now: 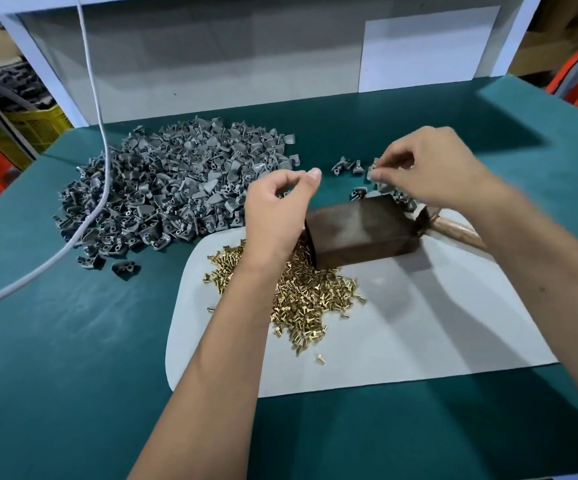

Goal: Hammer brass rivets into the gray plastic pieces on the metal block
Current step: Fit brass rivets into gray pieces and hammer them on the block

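**Desk:** Where was the metal block when you checked?

**Operator:** I saw the metal block (358,230) lying on the white mat (419,327), dark and brownish, its top face bare. The brass rivets (301,292) were heaped on the mat right against its near-left corner, a few strays trailing toward me.

**Desk:** And the hands?

**Operator:** My right hand (429,168) was up beyond the block's far-right corner, thumb and forefinger closed on one small gray plastic piece (372,172). My left hand (277,206) hovered above the block's left end and the rivets, fingers curled with thumb and forefinger tips drawn close. Whether a rivet sat between them, I could not tell; too small.

**Desk:** Hammer?

**Operator:** The hammer (453,226) lay behind the block's right end, its wooden handle running off under my right forearm.

**Desk:** The rest of the bench?

**Operator:** The big pile of gray plastic pieces (176,181) sat on the green table cover (72,358) to the left, well apart from the block. A few loose pieces (346,166) lay just beyond the block. A white cable (103,133) draped down across the pile and off the left edge.
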`<act>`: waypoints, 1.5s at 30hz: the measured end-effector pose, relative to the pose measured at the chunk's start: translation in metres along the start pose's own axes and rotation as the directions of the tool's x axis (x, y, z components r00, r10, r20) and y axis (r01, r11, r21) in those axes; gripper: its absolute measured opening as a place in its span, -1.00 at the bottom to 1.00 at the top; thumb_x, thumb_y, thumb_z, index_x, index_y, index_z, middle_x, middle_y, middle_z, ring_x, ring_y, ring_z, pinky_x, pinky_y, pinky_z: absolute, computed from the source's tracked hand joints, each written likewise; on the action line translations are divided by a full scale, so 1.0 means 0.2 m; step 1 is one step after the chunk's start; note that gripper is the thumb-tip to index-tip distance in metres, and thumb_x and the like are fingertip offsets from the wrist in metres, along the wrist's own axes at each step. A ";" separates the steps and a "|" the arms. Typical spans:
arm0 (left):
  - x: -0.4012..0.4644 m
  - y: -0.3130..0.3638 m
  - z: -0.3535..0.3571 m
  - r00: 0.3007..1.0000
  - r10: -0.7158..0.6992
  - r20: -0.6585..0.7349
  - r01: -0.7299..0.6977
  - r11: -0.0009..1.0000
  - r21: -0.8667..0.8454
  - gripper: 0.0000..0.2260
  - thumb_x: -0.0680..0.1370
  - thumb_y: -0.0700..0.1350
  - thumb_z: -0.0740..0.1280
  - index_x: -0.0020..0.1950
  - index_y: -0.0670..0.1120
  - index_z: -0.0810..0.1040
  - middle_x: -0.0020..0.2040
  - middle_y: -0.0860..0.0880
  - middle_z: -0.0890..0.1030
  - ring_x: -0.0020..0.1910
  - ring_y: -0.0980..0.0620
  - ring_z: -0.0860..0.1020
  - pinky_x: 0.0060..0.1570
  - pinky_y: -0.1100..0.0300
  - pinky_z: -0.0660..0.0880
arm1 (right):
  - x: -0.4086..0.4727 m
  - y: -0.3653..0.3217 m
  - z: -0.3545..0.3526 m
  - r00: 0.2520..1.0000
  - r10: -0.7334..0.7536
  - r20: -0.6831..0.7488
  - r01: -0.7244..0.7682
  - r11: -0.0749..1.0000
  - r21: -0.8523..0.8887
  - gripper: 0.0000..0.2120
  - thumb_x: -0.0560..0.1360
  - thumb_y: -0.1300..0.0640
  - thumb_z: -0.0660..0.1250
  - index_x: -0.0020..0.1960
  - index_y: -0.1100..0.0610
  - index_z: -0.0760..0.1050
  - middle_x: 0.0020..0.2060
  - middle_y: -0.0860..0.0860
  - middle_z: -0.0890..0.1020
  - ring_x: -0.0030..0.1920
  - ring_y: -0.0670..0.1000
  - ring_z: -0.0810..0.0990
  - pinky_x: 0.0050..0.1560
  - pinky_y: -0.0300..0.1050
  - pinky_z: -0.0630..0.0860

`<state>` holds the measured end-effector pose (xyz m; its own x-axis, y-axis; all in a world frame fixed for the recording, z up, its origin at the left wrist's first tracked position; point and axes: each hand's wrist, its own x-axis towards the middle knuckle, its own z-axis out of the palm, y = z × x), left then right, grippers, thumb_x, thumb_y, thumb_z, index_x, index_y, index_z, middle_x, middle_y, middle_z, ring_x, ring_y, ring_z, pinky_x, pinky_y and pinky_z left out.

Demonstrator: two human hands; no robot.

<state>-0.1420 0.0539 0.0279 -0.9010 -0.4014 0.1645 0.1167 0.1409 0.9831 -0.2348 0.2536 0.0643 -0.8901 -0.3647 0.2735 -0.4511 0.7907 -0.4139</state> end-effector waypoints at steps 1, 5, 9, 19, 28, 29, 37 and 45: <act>0.00 0.00 -0.01 1.000 -0.008 -0.029 0.007 1.000 -0.005 -0.77 0.59 -0.03 0.44 -0.19 -0.14 0.69 -0.35 0.14 0.56 -0.30 0.19 0.47 -0.09 0.31 0.47 | 0.06 0.01 0.00 1.000 0.020 0.003 -0.020 0.999 -0.039 -0.88 0.52 -0.05 0.47 -0.08 -0.01 0.71 -0.23 -0.03 0.71 -0.15 0.02 0.64 -0.02 -0.10 0.56; 0.02 -0.01 -0.02 0.995 -0.031 -0.091 0.027 0.999 -0.037 -0.73 0.59 -0.03 0.43 -0.14 -0.24 0.67 -0.23 -0.05 0.57 -0.23 0.12 0.44 -0.13 0.18 0.42 | 0.30 -0.01 0.09 0.984 -0.132 0.119 0.158 0.957 -0.245 -0.79 0.58 0.12 0.41 0.20 0.01 0.67 0.10 0.05 0.71 0.20 0.15 0.58 0.29 0.00 0.48; 0.03 -0.02 -0.03 0.991 -0.063 -0.118 0.058 0.997 -0.043 -0.73 0.58 -0.04 0.44 -0.14 -0.25 0.67 -0.19 -0.07 0.59 -0.16 0.09 0.48 -0.10 0.10 0.43 | 0.44 -0.03 0.20 0.900 -0.219 0.377 0.342 0.891 -0.299 -0.64 0.57 0.24 0.40 0.32 -0.03 0.61 0.20 0.06 0.65 0.25 0.15 0.49 0.33 0.04 0.44; 0.04 -0.03 -0.06 0.987 -0.048 -0.154 0.048 0.999 -0.005 -0.75 0.56 0.00 0.43 -0.21 -0.13 0.69 -0.09 -0.19 0.69 -0.19 0.12 0.51 -0.08 0.10 0.48 | 0.45 0.04 0.12 0.974 -0.193 0.118 0.217 0.944 -0.248 -0.81 0.55 0.24 0.38 0.12 0.07 0.66 -0.02 0.06 0.71 0.05 0.13 0.65 0.16 0.00 0.57; 0.03 -0.03 -0.05 0.988 -0.059 -0.142 0.062 0.998 0.017 -0.76 0.54 0.01 0.44 -0.20 -0.13 0.69 -0.07 -0.23 0.68 -0.14 0.10 0.52 0.09 -0.15 0.59 | 0.33 0.06 0.10 0.995 0.071 0.067 -0.065 0.994 -0.088 -0.66 0.53 0.41 0.26 0.08 0.14 0.72 -0.23 0.07 0.70 -0.27 0.09 0.67 0.01 0.02 0.69; 0.03 -0.04 -0.05 0.989 -0.056 -0.140 0.058 0.998 0.011 -0.77 0.54 0.00 0.44 -0.20 -0.13 0.69 -0.05 -0.23 0.68 -0.13 0.09 0.53 0.11 -0.17 0.58 | 0.30 0.03 0.10 0.995 0.091 0.045 -0.092 0.996 0.018 -0.70 0.53 0.41 0.29 0.07 0.15 0.72 -0.30 0.05 0.69 -0.32 0.08 0.70 -0.08 -0.01 0.70; 0.02 0.00 -0.09 0.991 -0.070 0.116 0.099 0.957 -0.274 -0.90 0.55 -0.25 0.48 0.05 -0.19 0.69 -0.08 -0.19 0.73 -0.11 -0.08 0.71 -0.07 0.04 0.68 | -0.02 -0.40 0.12 0.993 -0.118 -0.018 0.113 0.880 0.462 -0.78 0.41 0.36 0.49 -0.03 0.14 0.55 -0.35 0.02 0.70 -0.44 0.00 0.70 -0.41 -0.11 0.65; 0.07 0.01 -0.30 0.994 -0.112 -0.015 0.087 0.846 -0.525 -0.90 0.59 -0.27 0.41 0.07 -0.25 0.65 -0.12 -0.10 0.70 -0.15 0.03 0.66 -0.07 0.24 0.62 | -0.18 -0.55 0.05 0.941 -0.318 0.114 0.296 0.939 0.177 -0.79 0.36 0.03 0.63 -0.12 -0.03 0.62 -0.24 -0.15 0.66 -0.27 -0.18 0.64 -0.17 -0.21 0.60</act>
<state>-0.1282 -0.0059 0.0374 -0.9020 -0.4282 0.0546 0.2396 -0.3913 0.8885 -0.1534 0.1745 0.0921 -0.7019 -0.6505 0.2901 -0.6981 0.5475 -0.4614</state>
